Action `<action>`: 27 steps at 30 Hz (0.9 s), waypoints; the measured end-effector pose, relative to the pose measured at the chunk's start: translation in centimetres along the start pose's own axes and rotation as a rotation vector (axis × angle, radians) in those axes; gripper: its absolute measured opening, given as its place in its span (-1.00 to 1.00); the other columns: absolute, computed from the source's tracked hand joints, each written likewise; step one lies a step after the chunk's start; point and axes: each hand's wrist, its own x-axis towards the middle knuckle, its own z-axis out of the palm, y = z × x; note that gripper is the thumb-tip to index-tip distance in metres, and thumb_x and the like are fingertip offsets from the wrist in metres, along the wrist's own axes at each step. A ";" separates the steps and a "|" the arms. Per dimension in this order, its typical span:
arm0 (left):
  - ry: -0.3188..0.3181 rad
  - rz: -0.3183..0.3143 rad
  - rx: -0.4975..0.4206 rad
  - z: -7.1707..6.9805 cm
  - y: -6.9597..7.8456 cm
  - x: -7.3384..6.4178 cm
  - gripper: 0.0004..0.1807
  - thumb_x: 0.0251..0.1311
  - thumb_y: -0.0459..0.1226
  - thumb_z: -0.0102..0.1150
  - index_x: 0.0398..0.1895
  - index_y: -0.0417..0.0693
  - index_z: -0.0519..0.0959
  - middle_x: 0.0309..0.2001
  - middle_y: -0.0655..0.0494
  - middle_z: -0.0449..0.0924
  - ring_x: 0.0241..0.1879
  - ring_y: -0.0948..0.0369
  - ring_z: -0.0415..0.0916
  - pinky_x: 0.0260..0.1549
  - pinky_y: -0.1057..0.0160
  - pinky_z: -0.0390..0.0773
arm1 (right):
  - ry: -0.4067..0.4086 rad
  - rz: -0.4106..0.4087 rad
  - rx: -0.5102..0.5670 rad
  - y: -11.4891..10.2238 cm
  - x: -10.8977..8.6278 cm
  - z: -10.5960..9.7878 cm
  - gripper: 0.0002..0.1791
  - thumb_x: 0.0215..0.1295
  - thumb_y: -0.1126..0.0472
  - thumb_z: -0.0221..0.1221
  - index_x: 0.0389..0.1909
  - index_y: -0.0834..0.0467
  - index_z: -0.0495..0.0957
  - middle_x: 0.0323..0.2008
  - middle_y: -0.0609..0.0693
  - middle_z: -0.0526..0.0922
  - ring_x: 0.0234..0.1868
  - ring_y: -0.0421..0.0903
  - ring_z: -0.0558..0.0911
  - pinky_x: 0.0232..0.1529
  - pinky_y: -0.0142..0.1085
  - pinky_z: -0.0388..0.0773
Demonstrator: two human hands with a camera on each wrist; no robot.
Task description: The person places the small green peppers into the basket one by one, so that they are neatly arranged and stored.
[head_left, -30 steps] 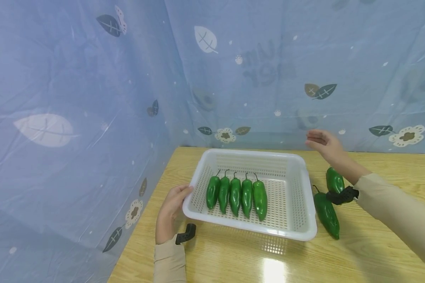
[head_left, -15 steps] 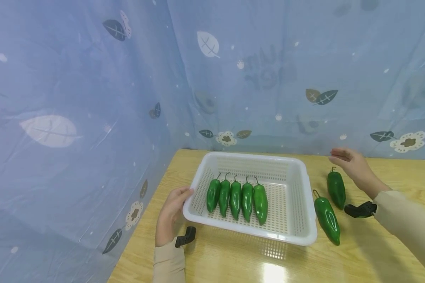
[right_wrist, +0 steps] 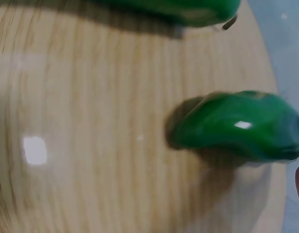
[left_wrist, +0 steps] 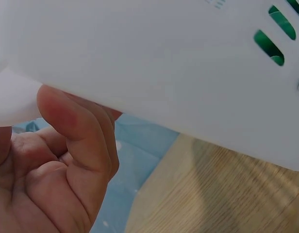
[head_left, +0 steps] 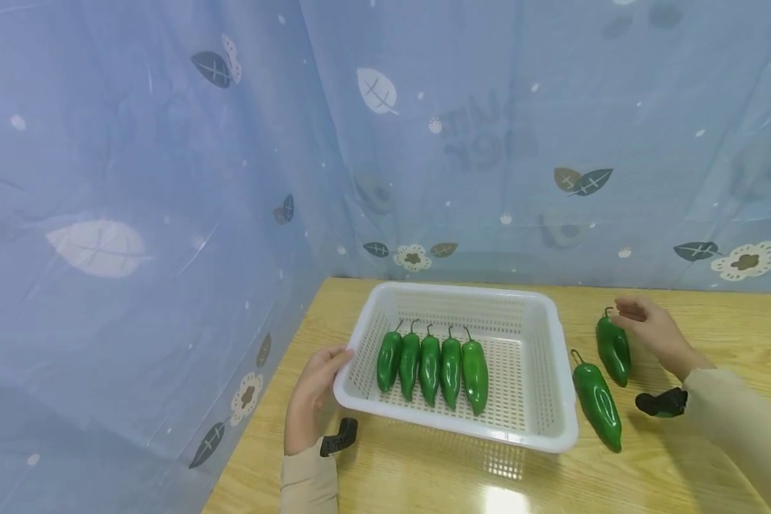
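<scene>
A white plastic basket [head_left: 462, 429] holds several green peppers [head_left: 430, 370] in a side-by-side row on its left half. My left hand [head_left: 316, 382] grips the basket's left rim; in the left wrist view, curled fingers [left_wrist: 76, 126] press under the white rim. Right of the basket, two more green peppers lie on the table: a nearer one [head_left: 597, 405] and a farther one [head_left: 613, 350]. At the stem end of the farther pepper is my right hand [head_left: 657, 335], fingers slightly bent. The right wrist view shows this pepper [right_wrist: 237, 126] with only a sliver of hand at the edge.
The wooden table [head_left: 417, 471] meets a blue patterned curtain [head_left: 488, 178] at the back and left. The basket's right wall stands close to the nearer loose pepper. A black wrist device [head_left: 662, 403] sits under the right sleeve, another [head_left: 339, 437] by the left wrist.
My right hand has moved right and down from beyond the basket's back corner to the farther loose pepper. My left hand stays on the rim, and the view has tilted up slightly.
</scene>
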 end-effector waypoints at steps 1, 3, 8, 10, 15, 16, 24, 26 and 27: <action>0.000 -0.001 -0.002 0.0 -0.1 0.0 -0.53 0.36 -0.16 0.00 0.16 -0.36 0.43 0.02 -0.33 0.56 -0.10 -0.06 0.63 -0.18 0.10 0.65 | -0.003 0.002 -0.005 0.3 0.0 0.1 -0.25 0.46 -0.04 -0.11 0.35 0.49 0.00 0.26 0.58 0.11 0.21 0.49 0.18 0.07 0.31 0.25; 0.001 -0.003 0.004 0.0 -0.1 0.0 -0.53 0.36 -0.16 0.00 0.17 -0.35 0.43 0.02 -0.32 0.56 -0.10 -0.05 0.64 -0.19 0.11 0.66 | -0.004 0.003 -0.016 1.0 0.1 0.3 -0.26 0.46 -0.03 -0.10 0.34 0.49 0.02 0.26 0.57 0.12 0.20 0.48 0.20 0.06 0.30 0.28; 0.008 -0.005 0.013 0.1 -0.1 0.0 -0.52 0.36 -0.15 0.00 0.17 -0.33 0.43 0.03 -0.30 0.57 -0.10 -0.02 0.64 -0.20 0.11 0.66 | -0.017 -0.003 -0.010 1.7 0.2 0.7 -0.29 0.46 -0.01 -0.09 0.35 0.46 0.03 0.26 0.58 0.10 0.21 0.52 0.18 0.06 0.31 0.29; 0.011 -0.010 0.008 0.2 0.1 -0.1 -0.54 0.36 -0.16 0.00 0.17 -0.35 0.43 0.03 -0.31 0.56 -0.09 -0.04 0.63 -0.20 0.10 0.66 | -0.027 -0.010 -0.001 1.7 0.2 0.8 -0.30 0.46 0.01 -0.08 0.35 0.46 0.03 0.26 0.59 0.09 0.21 0.54 0.17 0.06 0.32 0.29; -0.004 -0.012 0.012 0.5 1.3 -0.8 -0.57 0.40 -0.24 -0.07 0.17 -0.41 0.40 0.04 -0.38 0.53 -0.06 -0.13 0.60 -0.18 0.08 0.65 | -0.064 -0.007 0.004 1.4 0.3 1.1 -0.29 0.45 0.02 -0.04 0.37 0.44 0.02 0.28 0.58 0.06 0.23 0.56 0.12 0.09 0.34 0.24; -0.005 -0.013 0.016 0.5 1.3 -0.7 -0.57 0.41 -0.25 -0.08 0.18 -0.42 0.39 0.04 -0.38 0.53 -0.05 -0.13 0.60 -0.18 0.07 0.65 | -0.072 -0.006 0.004 1.4 0.3 1.1 -0.28 0.45 0.01 -0.04 0.37 0.44 0.01 0.29 0.58 0.05 0.23 0.56 0.10 0.09 0.35 0.23; -0.003 -0.004 0.009 0.1 0.0 0.0 -0.51 0.37 -0.16 -0.03 0.20 -0.37 0.39 0.05 -0.33 0.54 -0.05 -0.10 0.61 -0.17 0.07 0.65 | -0.139 -0.013 -0.014 1.3 0.5 1.2 -0.28 0.45 -0.01 -0.04 0.39 0.40 0.03 0.37 0.54 -0.09 0.27 0.57 0.03 0.11 0.39 0.18; -0.007 -0.005 -0.005 0.0 -0.1 0.1 -0.51 0.37 -0.17 -0.02 0.20 -0.37 0.39 0.06 -0.34 0.53 -0.04 -0.10 0.60 -0.16 0.07 0.65 | -0.147 -0.014 -0.013 1.2 0.5 1.2 -0.28 0.45 0.00 -0.04 0.39 0.40 0.03 0.38 0.53 -0.11 0.28 0.57 0.00 0.12 0.40 0.14; -0.009 -0.003 -0.011 0.0 -0.1 0.1 -0.52 0.38 -0.18 -0.03 0.20 -0.37 0.39 0.07 -0.35 0.52 -0.04 -0.11 0.60 -0.16 0.07 0.65 | -0.147 -0.013 -0.010 1.2 0.5 1.2 -0.29 0.45 0.00 -0.04 0.39 0.40 0.03 0.38 0.52 -0.12 0.29 0.57 -0.02 0.13 0.41 0.12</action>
